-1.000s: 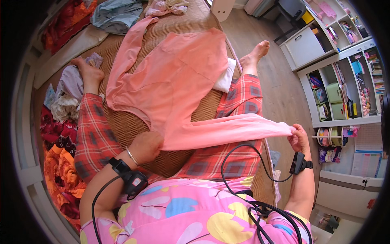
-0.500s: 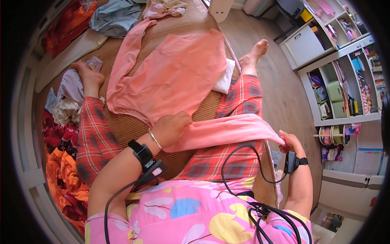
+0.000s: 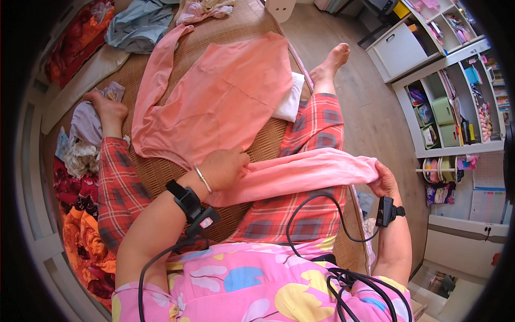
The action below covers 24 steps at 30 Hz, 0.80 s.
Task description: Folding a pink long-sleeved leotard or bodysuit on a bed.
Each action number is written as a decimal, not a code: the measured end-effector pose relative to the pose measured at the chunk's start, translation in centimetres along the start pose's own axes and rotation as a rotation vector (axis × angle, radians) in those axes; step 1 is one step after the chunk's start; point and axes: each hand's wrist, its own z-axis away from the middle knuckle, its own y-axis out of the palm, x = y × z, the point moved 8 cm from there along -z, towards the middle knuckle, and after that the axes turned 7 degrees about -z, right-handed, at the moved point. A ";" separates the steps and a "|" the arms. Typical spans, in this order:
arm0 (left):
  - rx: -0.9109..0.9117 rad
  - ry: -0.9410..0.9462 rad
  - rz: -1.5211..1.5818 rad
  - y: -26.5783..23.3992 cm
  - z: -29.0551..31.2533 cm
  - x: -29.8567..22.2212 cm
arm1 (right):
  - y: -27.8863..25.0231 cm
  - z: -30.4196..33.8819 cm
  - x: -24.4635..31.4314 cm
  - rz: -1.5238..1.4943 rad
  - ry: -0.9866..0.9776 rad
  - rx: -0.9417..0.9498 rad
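Observation:
A pink long-sleeved top (image 3: 220,91) lies spread on the woven mat (image 3: 236,24) between my legs. Its near sleeve stretches sideways over my right thigh. My left hand (image 3: 222,169) is closed on the sleeve's inner end, close to the body of the top. At the cuff, my right hand (image 3: 383,180) grips the sleeve's outer end, with some of its fingers hidden by the cloth. The other sleeve reaches away toward the far left, untouched.
A folded white cloth (image 3: 289,99) sits beside the top, by my right leg. Blue-grey clothing (image 3: 140,27) and crumpled white garments (image 3: 86,134) lie at the left, with an orange and red cloth (image 3: 88,236) nearer. White shelves (image 3: 399,45) stand beyond the wooden floor (image 3: 370,115).
My right hand has turned at the cuff, and the sleeve's end now looks wider and straighter. My left hand keeps its hold. The whole view has shifted slightly.

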 end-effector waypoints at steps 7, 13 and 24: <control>-0.123 -0.081 0.077 -1.0 0.6 1.4 | -1.1 1.6 4.1 0.031 -0.395 -0.055; -0.270 -0.091 0.304 -2.5 1.4 2.9 | -2.8 3.2 5.4 -0.077 -0.537 -0.104; -0.184 -0.069 0.798 -2.4 0.9 2.3 | -1.0 3.4 4.4 -0.215 -0.359 -0.032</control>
